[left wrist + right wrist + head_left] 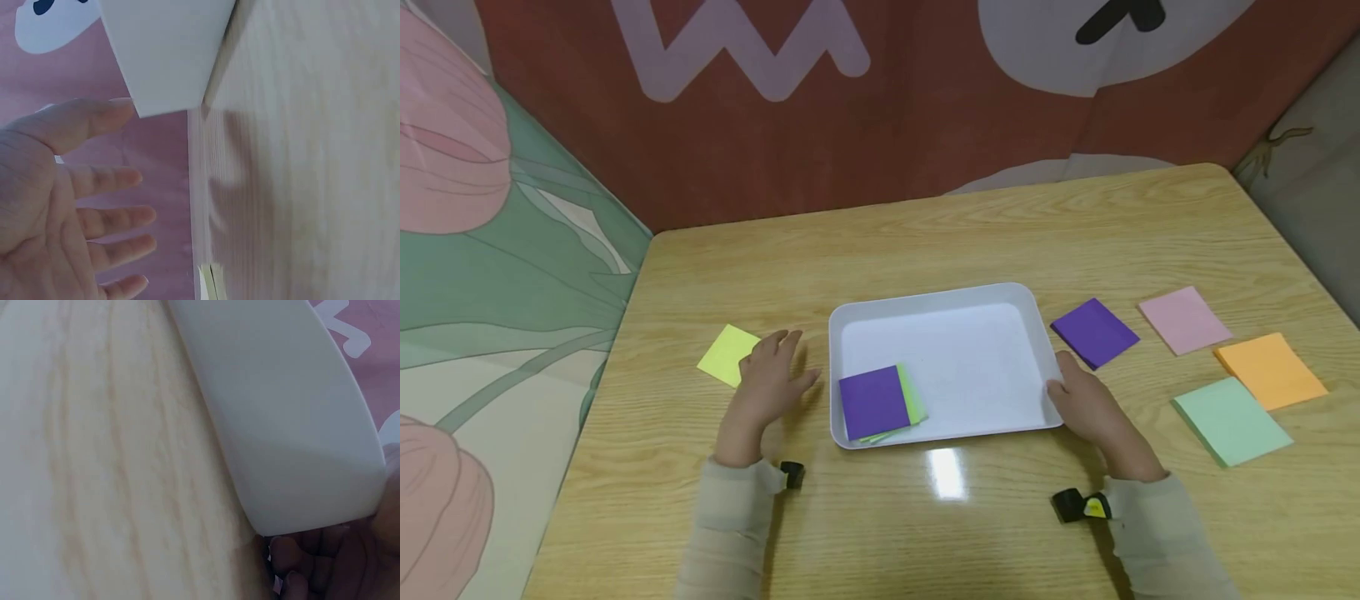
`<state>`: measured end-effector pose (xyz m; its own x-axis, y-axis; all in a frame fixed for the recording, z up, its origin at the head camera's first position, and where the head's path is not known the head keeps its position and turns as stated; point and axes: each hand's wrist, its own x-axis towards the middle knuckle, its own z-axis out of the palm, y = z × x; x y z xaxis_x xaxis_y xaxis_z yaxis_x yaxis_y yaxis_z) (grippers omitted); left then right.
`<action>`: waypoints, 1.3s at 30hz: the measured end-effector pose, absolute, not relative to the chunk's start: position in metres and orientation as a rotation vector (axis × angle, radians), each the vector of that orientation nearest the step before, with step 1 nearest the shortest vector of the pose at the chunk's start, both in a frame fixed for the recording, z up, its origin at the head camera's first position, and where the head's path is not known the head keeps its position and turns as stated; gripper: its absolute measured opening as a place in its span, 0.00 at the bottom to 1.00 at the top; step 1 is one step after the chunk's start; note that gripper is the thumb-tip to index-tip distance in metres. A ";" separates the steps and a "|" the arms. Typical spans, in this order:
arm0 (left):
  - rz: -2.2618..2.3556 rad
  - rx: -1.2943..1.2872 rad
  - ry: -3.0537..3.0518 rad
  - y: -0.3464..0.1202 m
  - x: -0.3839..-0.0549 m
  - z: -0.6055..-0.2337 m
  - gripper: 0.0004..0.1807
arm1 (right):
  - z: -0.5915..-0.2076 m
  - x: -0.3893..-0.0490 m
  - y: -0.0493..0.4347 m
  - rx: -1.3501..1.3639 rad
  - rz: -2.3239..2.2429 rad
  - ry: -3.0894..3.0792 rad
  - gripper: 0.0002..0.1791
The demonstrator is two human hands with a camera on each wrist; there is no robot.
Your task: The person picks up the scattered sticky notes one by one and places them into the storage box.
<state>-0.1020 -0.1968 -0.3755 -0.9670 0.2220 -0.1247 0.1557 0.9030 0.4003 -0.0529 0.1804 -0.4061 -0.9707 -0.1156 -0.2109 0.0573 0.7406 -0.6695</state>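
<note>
A shallow white tray [977,358] lies on the table. Its lower left corner holds a purple sticky-note pad [874,404] over green ones [914,397]. My right hand [1084,398] grips the tray's right end; the right wrist view has its curled fingers [294,553] against the end wall, thumb at the rim. Left of the tray, my left hand [769,383] is held with spread fingers and holds nothing. It partly covers a yellow sticky-note pad [724,353]; whether it touches that pad cannot be told. The left wrist view has the thumb near the tray's corner [165,69].
Right of the tray lie another purple pad [1095,332], a pink pad [1185,320], an orange pad [1273,371] and a mint green pad [1232,421]. The orange and mint pads meet at their edges. A printed curtain [895,142] hangs behind the wooden table [760,258].
</note>
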 end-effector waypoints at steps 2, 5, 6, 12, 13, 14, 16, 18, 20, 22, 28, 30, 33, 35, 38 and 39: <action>0.572 0.253 2.867 -0.201 -0.102 -0.375 0.36 | -0.406 -0.053 0.180 -0.043 -1.049 2.701 0.12; 0.532 0.212 2.842 -0.208 -0.103 -0.376 0.37 | -0.406 -0.053 0.180 -0.040 -1.043 2.699 0.12; 0.517 0.198 2.838 -0.210 -0.103 -0.377 0.37 | -0.406 -0.054 0.180 -0.039 -1.043 2.697 0.12; 0.435 0.123 2.805 -0.223 -0.103 -0.378 0.38 | -0.407 -0.053 0.180 -0.038 -1.048 2.683 0.13; 0.424 0.114 2.800 -0.226 -0.103 -0.377 0.38 | -0.406 -0.053 0.179 -0.037 -1.048 2.681 0.13; 0.417 0.104 2.797 -0.228 -0.103 -0.377 0.38 | -0.406 -0.053 0.179 -0.035 -1.050 2.680 0.13; 0.404 0.081 2.791 -0.232 -0.103 -0.376 0.38 | -0.406 -0.053 0.179 -0.033 -1.049 2.681 0.13; 0.393 0.066 2.783 -0.236 -0.103 -0.376 0.38 | -0.405 -0.053 0.179 -0.027 -1.048 2.681 0.13; 0.395 0.048 2.767 -0.239 -0.103 -0.377 0.39 | -0.405 -0.053 0.179 -0.020 -1.049 2.680 0.13; 0.416 0.029 2.742 -0.242 -0.102 -0.378 0.40 | -0.405 -0.053 0.180 -0.015 -1.051 2.678 0.13; 0.461 -0.013 2.697 -0.248 -0.102 -0.381 0.41 | -0.407 -0.054 0.180 -0.022 -1.052 2.683 0.12; 0.464 -0.019 2.694 -0.251 -0.103 -0.382 0.41 | -0.407 -0.054 0.180 -0.026 -1.051 2.685 0.11; 0.463 -0.016 2.695 -0.255 -0.104 -0.382 0.41 | -0.407 -0.054 0.180 -0.030 -1.051 2.687 0.11; 0.460 -0.013 2.697 -0.257 -0.106 -0.383 0.40 | -0.407 -0.054 0.180 -0.030 -1.051 2.687 0.11; 0.466 -0.010 2.698 -0.261 -0.106 -0.383 0.39 | -0.406 -0.054 0.180 -0.028 -1.051 2.684 0.12; 0.466 -0.011 2.699 -0.261 -0.107 -0.383 0.40 | -0.406 -0.054 0.180 -0.025 -1.051 2.684 0.12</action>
<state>-0.1065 -0.2614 -0.3834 -0.9199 0.0594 -0.3875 -0.0740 0.9443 0.3205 -0.0537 0.1797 -0.4063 -0.9664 -0.1092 -0.2327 0.0779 0.7383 -0.6700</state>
